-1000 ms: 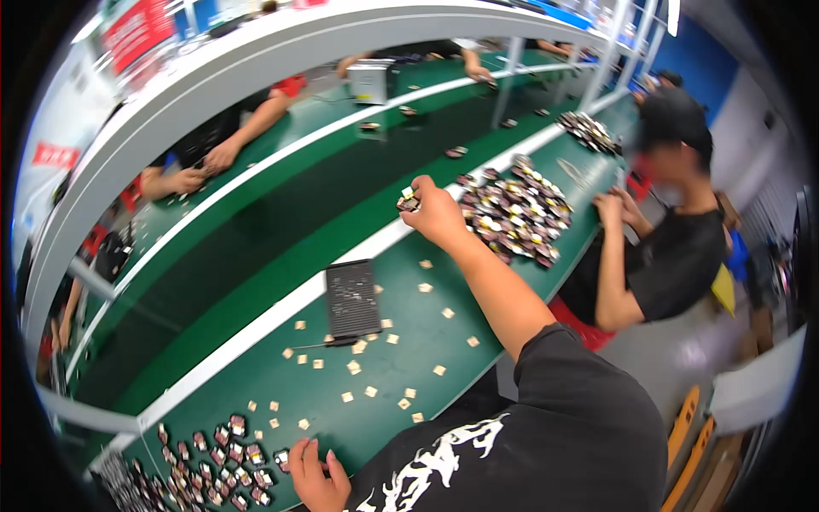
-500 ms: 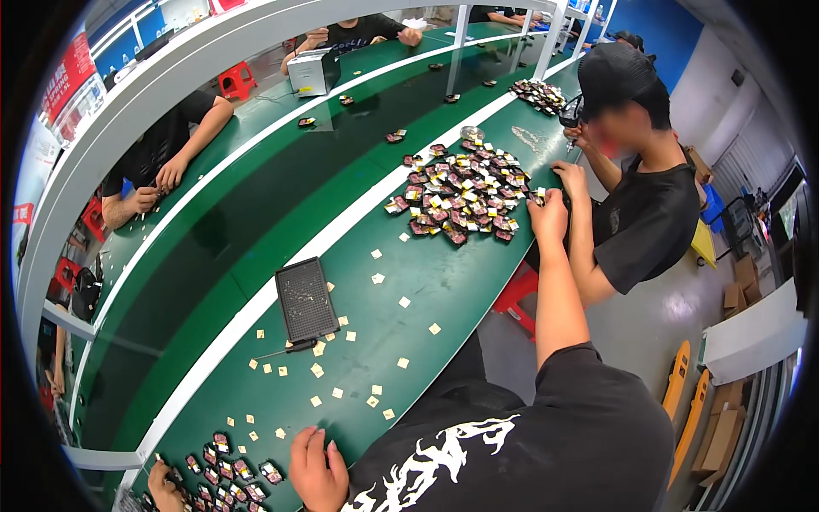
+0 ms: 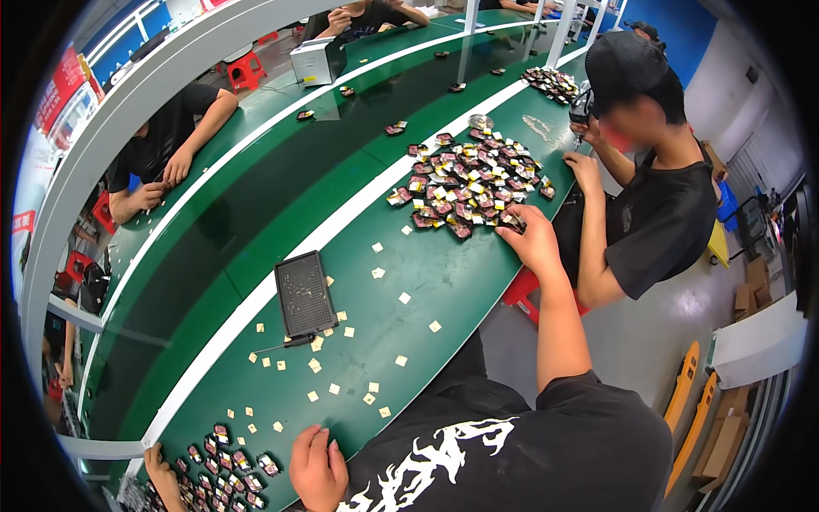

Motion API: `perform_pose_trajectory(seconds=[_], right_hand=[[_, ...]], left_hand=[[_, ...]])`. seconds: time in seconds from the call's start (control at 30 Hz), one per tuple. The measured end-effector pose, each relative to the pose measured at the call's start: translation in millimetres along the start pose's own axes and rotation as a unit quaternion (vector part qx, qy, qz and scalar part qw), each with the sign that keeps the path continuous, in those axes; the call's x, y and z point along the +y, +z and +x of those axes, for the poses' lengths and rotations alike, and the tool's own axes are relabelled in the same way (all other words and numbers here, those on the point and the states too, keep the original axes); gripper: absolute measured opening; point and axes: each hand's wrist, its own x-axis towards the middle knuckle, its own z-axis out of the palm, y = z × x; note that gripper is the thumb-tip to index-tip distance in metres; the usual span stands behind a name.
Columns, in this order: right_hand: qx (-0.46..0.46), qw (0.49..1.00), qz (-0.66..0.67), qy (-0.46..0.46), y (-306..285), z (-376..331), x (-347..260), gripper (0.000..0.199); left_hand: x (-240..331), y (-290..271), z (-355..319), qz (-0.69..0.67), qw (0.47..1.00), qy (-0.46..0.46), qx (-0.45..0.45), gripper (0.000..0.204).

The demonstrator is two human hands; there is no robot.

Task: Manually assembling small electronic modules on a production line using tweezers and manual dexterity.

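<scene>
At the near right edge of a heap of small black parts with white and yellow labels [image 3: 467,183], my right hand [image 3: 536,243] has its fingers closed around one small black part [image 3: 512,222]. The part is mostly covered by the fingers. My left hand [image 3: 317,468] rests at the table's near edge, fingers loosely bent and thumb apart, holding nothing. Beside it lies a smaller group of similar parts [image 3: 223,465]. Small cream square pieces [image 3: 315,365] are scattered on the green table between my hands.
A black gridded tray [image 3: 305,294] with a thin rod at its near end lies mid-table. A co-worker [image 3: 644,171] sits at the right, holding a dark tool. Another person's hand [image 3: 162,478] is at lower left. A white rail post [image 3: 559,34] and a grey box [image 3: 317,61] stand farther off.
My right hand has moved left and nearer, from the heap's right side to its near right edge. A part lies uncovered where it was. My left hand stays put.
</scene>
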Motion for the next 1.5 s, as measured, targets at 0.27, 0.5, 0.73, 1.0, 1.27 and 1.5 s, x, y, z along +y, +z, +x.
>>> perform_pose_trajectory(seconds=[0.27, 0.5, 0.73, 1.0, 1.27, 1.5], right_hand=[[0.030, 0.999, 0.003, 0.022, -0.5, 0.0, 13.8, 0.039], [0.012, 0.977, 0.200, 0.079, -7.3, -20.8, -3.8, 0.033], [-0.281, 0.895, 0.332, -0.097, 34.6, -103.2, -135.7, 0.040], [-0.467, 0.813, 0.223, -0.268, 89.0, -173.4, -235.9, 0.034], [-0.429, 0.815, 0.251, -0.299, 96.1, -182.6, -236.2, 0.033], [-0.419, 0.793, 0.275, -0.347, 89.1, -189.1, -242.5, 0.032]], left_hand=[[-9.6, 27.0, -9.8, -0.062, 0.998, -0.028, -0.003, 0.024], [1.8, 20.9, -5.7, -0.099, 0.994, -0.049, 0.010, 0.020], [1.9, 26.5, -0.9, -0.168, 0.983, -0.072, -0.003, 0.021], [-13.4, 35.5, -18.0, -0.495, 0.792, -0.355, 0.026, 0.034], [-19.4, 34.4, -25.5, -0.572, 0.733, -0.366, 0.029, 0.038], [-21.7, 29.3, -21.7, -0.660, 0.678, -0.322, -0.017, 0.046]])
